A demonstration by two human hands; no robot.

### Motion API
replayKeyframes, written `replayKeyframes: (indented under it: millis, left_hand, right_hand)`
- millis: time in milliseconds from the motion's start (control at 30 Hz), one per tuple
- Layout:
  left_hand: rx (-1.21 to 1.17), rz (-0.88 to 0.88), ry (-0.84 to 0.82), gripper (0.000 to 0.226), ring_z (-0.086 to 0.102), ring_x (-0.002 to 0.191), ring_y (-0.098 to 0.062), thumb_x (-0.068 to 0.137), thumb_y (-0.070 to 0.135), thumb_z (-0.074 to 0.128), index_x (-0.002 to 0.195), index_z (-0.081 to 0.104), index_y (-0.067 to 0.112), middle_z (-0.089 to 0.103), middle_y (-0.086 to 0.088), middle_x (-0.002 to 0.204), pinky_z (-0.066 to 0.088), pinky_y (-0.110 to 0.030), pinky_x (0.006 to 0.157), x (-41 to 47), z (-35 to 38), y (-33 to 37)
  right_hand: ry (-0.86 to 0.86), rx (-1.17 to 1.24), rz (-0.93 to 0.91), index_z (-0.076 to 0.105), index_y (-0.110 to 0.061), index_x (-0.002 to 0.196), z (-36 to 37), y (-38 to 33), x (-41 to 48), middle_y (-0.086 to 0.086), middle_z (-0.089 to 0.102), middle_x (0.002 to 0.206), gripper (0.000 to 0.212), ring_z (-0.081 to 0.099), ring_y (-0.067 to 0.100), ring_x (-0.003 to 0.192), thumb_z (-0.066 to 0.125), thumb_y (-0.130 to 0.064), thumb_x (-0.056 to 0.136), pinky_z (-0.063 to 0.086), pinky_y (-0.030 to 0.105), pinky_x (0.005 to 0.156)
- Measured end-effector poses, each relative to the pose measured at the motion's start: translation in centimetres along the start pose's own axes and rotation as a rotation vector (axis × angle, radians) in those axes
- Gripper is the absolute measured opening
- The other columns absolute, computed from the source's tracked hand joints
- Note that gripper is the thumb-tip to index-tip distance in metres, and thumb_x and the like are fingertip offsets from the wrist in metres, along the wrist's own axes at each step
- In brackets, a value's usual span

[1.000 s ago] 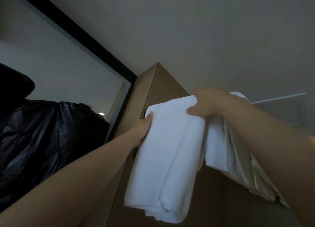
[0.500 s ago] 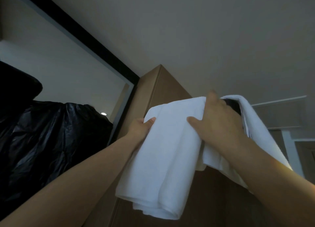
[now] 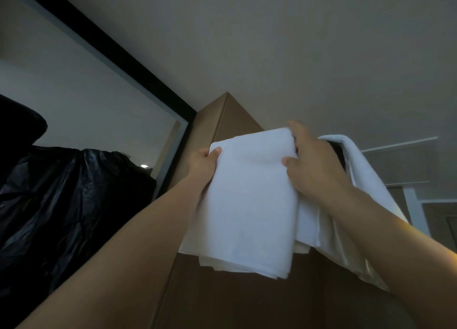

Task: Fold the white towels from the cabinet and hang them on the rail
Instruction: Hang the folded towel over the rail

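Right hand has climbed to the top fold of the white towel, now hanging flatter.
Left hand pinches its upper left corner; the right's fingers curl over the upper right edge. It hangs lengthwise downward before the brown cabinet, hems lowest. A second towel drapes just right, a black bag well left.
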State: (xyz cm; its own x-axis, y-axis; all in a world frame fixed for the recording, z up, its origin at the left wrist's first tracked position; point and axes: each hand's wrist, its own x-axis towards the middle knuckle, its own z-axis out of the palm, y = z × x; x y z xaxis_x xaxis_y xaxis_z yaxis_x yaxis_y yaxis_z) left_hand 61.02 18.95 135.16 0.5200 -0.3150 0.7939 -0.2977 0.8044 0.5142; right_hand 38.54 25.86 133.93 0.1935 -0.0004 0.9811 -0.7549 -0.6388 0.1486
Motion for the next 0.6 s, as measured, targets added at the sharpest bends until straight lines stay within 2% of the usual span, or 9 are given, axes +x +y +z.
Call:
replayKeyframes:
  millis: [67,133,200,300,400,500,600]
  left_hand:
    - [-0.009,0.015,0.035,0.034,0.046,0.069,-0.016,0.096,0.035,0.056,0.074,0.061,0.009,0.054,0.0,0.069,0.038,-0.026,0.068,0.1,0.5,-1.0]
    - [-0.002,0.033,0.074,0.035,0.045,0.067,-0.016,0.096,0.035,0.054,0.076,0.059,0.007,0.052,-0.001,0.068,0.038,-0.027,0.064,-0.1,0.9,-1.7]
    - [0.066,0.079,0.111,0.037,0.048,0.068,-0.017,0.098,0.035,0.05,0.079,0.059,0.004,0.054,0.0,0.068,0.039,-0.028,0.062,-0.3,1.0,-2.0]
    - [0.181,0.149,0.145,0.036,0.055,0.081,-0.022,0.101,0.034,0.044,0.091,0.059,0.003,0.06,-0.006,0.084,0.041,-0.03,0.072,-0.7,1.0,-2.3]
    - [0.132,0.123,0.167,0.038,0.052,0.073,-0.017,0.099,0.041,0.044,0.076,0.054,0.012,0.056,0.001,0.074,0.035,-0.029,0.065,-1.2,0.9,-2.2]
    - [0.054,0.008,0.048,0.043,0.048,0.066,-0.012,0.091,0.056,0.051,0.066,0.047,0.021,0.05,0.006,0.069,0.035,-0.028,0.058,-1.8,-0.1,-2.2]
    - [0.018,-0.147,-0.171,0.05,0.062,0.077,-0.014,0.075,0.07,0.063,0.079,0.062,0.02,0.065,0.006,0.08,0.049,-0.03,0.071,-2.8,-2.4,-3.2]
  right_hand:
    - [0.031,-0.055,-0.021,0.029,-0.021,0.147,0.5,-0.3,-0.3,0.013,0.065,0.111,0.064,0.057,0.029,0.091,0.058,-0.01,0.091,0.037,0.032,0.07]
    - [0.062,-0.1,-0.046,0.035,-0.017,0.142,1.1,-0.7,-0.5,0.012,0.065,0.107,0.058,0.054,0.025,0.08,0.057,-0.005,0.089,0.034,0.03,0.064]
    - [0.075,-0.153,-0.069,0.038,-0.013,0.139,1.4,-0.9,-0.3,0.012,0.063,0.111,0.057,0.06,0.029,0.088,0.056,-0.001,0.087,0.032,0.03,0.063]
    - [0.066,-0.202,-0.073,0.038,-0.01,0.14,1.5,-1.2,-0.4,0.014,0.06,0.121,0.058,0.061,0.031,0.096,0.055,0.0,0.085,0.03,0.03,0.063]
    - [0.036,-0.192,-0.052,0.04,-0.009,0.137,1.3,-1.3,-0.6,0.014,0.063,0.114,0.056,0.061,0.032,0.094,0.055,0.0,0.084,0.032,0.03,0.063]
    - [0.029,-0.17,-0.046,0.048,-0.009,0.121,1.1,-1.4,-0.4,0.012,0.063,0.105,0.042,0.059,0.032,0.089,0.054,0.001,0.081,0.031,0.031,0.061]
    - [0.017,-0.19,-0.033,0.048,-0.006,0.113,1.1,-1.6,-0.2,0.012,0.062,0.101,0.035,0.054,0.032,0.08,0.054,0.001,0.079,0.029,0.032,0.059]
